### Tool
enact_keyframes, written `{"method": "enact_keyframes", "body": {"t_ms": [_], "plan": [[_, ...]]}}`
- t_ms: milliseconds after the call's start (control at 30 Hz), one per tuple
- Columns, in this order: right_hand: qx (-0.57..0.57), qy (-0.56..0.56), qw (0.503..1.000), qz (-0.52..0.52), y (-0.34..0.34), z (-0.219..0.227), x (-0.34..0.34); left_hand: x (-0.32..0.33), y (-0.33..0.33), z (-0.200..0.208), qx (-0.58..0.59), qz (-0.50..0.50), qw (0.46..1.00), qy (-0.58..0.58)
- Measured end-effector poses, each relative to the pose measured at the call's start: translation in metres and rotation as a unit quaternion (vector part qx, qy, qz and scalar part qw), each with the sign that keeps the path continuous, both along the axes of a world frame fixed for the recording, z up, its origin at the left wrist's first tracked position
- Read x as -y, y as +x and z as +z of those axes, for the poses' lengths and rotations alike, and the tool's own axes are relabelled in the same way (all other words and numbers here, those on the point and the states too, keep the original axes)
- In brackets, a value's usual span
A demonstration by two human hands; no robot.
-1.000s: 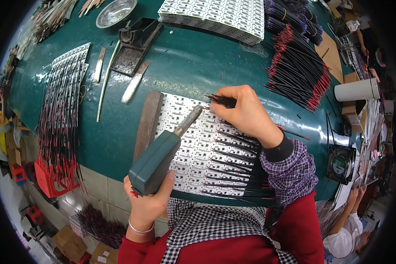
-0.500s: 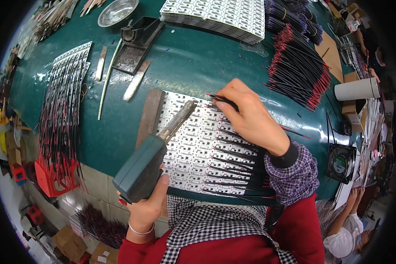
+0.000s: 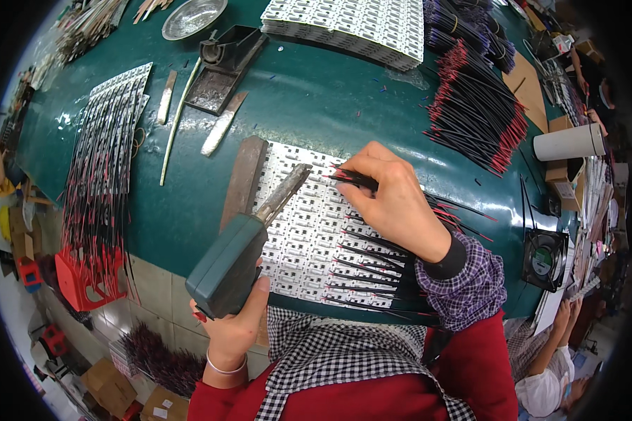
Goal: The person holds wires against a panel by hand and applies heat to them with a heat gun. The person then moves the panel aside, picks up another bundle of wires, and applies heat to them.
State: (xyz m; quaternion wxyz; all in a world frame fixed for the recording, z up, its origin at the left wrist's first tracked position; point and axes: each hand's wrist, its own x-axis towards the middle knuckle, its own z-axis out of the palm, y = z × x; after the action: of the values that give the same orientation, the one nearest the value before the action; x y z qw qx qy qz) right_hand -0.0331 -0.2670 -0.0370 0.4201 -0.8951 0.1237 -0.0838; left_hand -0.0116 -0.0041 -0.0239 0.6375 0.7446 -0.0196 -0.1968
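Note:
My left hand (image 3: 236, 328) is closed round the handle of a dark green soldering gun (image 3: 226, 263). The gun's metal tip points up and right, over a white circuit board panel (image 3: 291, 242) with rows of small black parts. My right hand (image 3: 397, 200) pinches several black wires (image 3: 354, 177) with red ends above the panel's far right part. Their left ends are close to the gun's tip; I cannot tell whether they touch. More black wires (image 3: 367, 274) lie in a row along the panel's right side. Some are hidden under my right hand and sleeve.
A dark bar (image 3: 242, 182) runs along the panel's left edge. Beyond lie flat metal strips (image 3: 225, 125), a black soldering stand (image 3: 225, 67) and a stack of white panels (image 3: 344, 31). A wire pile (image 3: 476, 105) is at far right, wired panels (image 3: 105, 140) at left, a small fan (image 3: 545, 259) at right.
My right hand has come a little nearer to me with the wires in its fingers. The soldering gun has shifted only slightly, and my left hand keeps hold of it.

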Motion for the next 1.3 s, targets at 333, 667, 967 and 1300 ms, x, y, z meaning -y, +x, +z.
{"method": "enact_keyframes", "body": {"t_ms": [333,667,967,1300], "plan": [[-0.003,0.018,0.999,-0.028,0.004,0.002,0.0,-0.001,0.0,-0.009,0.053,-0.028,0.998,-0.005],[0.008,-0.031,0.999,-0.014,0.01,-0.006,-0.003,-0.002,0.001,-0.014,0.082,-0.077,0.994,0.015],[0.03,-0.063,0.997,-0.017,0.011,-0.013,-0.005,0.002,-0.001,-0.014,0.119,-0.087,0.986,0.081],[-0.01,-0.059,0.998,-0.019,0.012,-0.008,-0.008,-0.003,-0.006,-0.018,0.136,-0.05,0.986,0.084]]}}
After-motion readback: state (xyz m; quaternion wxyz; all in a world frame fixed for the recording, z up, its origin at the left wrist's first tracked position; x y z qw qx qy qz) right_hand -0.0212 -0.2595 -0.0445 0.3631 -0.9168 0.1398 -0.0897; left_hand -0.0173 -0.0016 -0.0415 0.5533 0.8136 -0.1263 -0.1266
